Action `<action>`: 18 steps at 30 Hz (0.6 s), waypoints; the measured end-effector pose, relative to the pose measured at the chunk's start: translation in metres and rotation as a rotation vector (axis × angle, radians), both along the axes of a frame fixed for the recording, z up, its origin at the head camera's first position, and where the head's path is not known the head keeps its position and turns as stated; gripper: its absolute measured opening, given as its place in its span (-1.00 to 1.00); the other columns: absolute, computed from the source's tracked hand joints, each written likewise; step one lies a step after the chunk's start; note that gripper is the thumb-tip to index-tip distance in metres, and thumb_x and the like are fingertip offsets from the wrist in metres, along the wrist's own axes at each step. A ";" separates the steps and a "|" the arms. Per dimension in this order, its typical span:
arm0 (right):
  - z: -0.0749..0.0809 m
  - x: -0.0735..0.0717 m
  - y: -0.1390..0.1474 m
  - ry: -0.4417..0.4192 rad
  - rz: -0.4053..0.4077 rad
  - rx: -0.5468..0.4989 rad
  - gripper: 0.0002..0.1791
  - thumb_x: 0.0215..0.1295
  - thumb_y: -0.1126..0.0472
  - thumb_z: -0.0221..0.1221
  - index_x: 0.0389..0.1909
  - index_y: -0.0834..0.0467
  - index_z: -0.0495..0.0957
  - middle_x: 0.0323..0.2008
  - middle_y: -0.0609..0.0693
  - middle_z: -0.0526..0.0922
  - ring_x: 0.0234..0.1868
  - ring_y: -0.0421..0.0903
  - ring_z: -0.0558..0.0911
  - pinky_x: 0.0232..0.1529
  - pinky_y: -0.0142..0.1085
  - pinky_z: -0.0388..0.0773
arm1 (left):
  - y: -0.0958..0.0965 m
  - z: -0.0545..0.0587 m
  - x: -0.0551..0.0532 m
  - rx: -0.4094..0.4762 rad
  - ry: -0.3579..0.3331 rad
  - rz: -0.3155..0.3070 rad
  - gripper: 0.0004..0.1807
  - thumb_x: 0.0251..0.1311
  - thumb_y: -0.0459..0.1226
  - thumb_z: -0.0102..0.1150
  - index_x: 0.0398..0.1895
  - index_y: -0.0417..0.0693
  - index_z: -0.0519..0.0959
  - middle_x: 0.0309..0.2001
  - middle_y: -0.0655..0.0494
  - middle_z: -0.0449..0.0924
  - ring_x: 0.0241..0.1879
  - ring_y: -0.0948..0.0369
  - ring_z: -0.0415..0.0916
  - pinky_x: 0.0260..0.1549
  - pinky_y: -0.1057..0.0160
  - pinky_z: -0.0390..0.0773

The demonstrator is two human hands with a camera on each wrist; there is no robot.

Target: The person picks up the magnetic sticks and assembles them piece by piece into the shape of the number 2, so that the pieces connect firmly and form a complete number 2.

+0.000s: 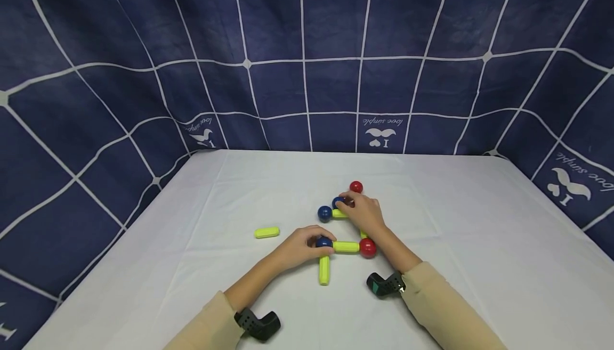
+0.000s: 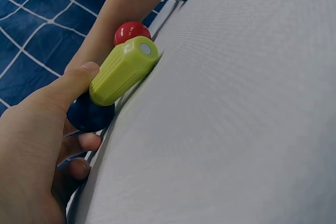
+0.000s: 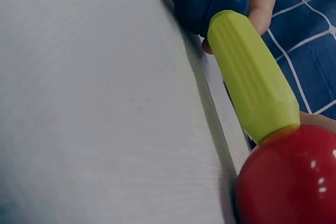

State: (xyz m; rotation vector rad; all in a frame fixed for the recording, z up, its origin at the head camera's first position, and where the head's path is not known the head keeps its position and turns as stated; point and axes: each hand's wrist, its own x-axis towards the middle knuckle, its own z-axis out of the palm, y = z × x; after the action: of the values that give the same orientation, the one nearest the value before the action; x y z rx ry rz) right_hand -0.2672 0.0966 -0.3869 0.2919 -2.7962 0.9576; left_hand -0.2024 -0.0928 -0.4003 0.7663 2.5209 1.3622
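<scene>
My left hand [image 1: 299, 246] grips a blue ball [image 1: 324, 242], thumb on the near side and fingers curled round the far side. One yellow-green rod [image 1: 324, 271] sticks out from that ball toward me. Another rod [image 1: 346, 247] joins it to a red ball [image 1: 368, 247] on the right. In the left wrist view the thumb rests along the blue ball [image 2: 90, 114] beside the rod [image 2: 123, 72]. Farther back, my right hand [image 1: 364, 212] pinches a second blue ball [image 1: 338, 202] between thumb and fingers. That hand partly hides a rod running up from the red ball.
A third blue ball [image 1: 324, 213] with a short rod [image 1: 339, 213] lies just left of the right hand. Beyond that hand is another red ball [image 1: 356, 186]. A loose yellow-green rod [image 1: 266, 232] lies to the left on the white tablecloth [image 1: 216, 195].
</scene>
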 end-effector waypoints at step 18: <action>0.011 0.046 0.010 0.215 0.129 -0.038 -0.57 0.11 -0.02 0.22 -0.02 0.06 0.52 -0.17 -0.03 0.63 -0.21 -0.10 0.47 -0.07 -0.13 0.29 | -0.002 0.001 0.002 -0.017 0.056 -0.012 -0.71 0.10 -0.04 0.18 -0.11 0.14 0.58 -0.22 0.27 0.55 -0.31 0.31 0.34 -0.31 0.42 0.34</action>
State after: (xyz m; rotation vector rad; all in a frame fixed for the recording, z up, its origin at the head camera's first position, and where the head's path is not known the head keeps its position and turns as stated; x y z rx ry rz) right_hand -0.2212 0.1070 -0.3761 0.5421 -2.5867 0.9432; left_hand -0.2005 -0.0943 -0.3996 0.8258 2.5628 1.3314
